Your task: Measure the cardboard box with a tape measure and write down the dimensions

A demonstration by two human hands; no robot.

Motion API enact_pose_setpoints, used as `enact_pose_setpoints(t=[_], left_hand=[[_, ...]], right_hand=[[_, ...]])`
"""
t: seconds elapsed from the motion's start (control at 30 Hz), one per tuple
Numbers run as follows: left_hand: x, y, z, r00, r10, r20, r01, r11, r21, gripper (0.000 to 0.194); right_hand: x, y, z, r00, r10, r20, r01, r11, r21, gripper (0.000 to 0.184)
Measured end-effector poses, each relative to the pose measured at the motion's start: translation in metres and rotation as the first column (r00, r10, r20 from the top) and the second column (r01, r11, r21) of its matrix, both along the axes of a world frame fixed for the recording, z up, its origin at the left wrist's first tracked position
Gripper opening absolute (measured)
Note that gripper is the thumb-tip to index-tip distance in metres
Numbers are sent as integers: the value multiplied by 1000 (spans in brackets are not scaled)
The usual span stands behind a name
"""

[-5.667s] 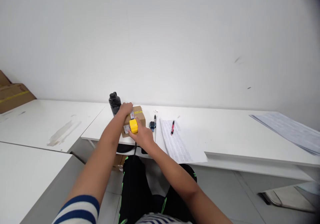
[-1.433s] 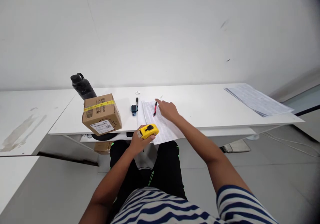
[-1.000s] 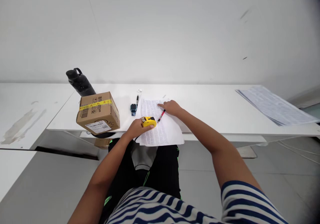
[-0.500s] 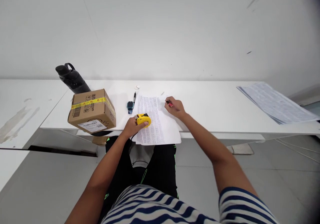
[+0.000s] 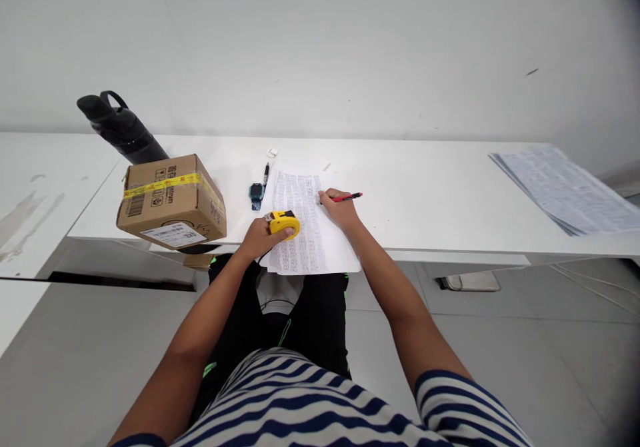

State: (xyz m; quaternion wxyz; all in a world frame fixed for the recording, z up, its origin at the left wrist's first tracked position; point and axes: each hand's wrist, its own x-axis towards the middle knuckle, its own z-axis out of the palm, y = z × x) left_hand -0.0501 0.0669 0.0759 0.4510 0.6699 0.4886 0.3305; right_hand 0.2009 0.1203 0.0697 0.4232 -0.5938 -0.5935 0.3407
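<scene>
My left hand (image 5: 261,237) is closed around a yellow and black tape measure (image 5: 284,224), held over the left side of a written sheet of paper (image 5: 307,247). Between the fingers of my right hand (image 5: 341,208) is a red pen with black parts (image 5: 347,197), its tip end near the top right of the writing. The paper lies at the table's front edge and overhangs it slightly. Left of the paper are a smartwatch (image 5: 255,192) and a black pen (image 5: 266,172).
A taped cardboard box (image 5: 170,197) stands at the left, with a black bottle (image 5: 125,130) leaning into view behind it. A stack of written sheets (image 5: 570,190) lies at the far right of the white table (image 5: 430,194). A small white round piece (image 5: 271,153) sits behind the black pen.
My right hand has shifted slightly left onto the writing, and its red pen now lies across the fingers in plainer view. My left hand still holds the tape measure. The camera view has tilted.
</scene>
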Motion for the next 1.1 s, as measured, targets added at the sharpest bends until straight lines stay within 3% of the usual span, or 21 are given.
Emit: enact_pose_setpoints(t=[0.47,0.67,0.93,1.1], left_hand=[[-2,2,-4,1000,-11,-5,11,1000,7,43],[-2,1,-1,1000,-29,-7,29,999,24,39],[-2,0,2,999,-33,-6,33,999,2,42],[-2,-1,2,999,-35,6,35,999,1,40]], right_hand=[[0,-2,1,998,-52,-23,51,998,-30,31],[0,-2,2,999,-10,-32,10,1000,-23,32],[-2,-4,0,994,-85,-71,85,996,-5,32],[-1,-4,0,997,-45,-64,45,999,-7,32]])
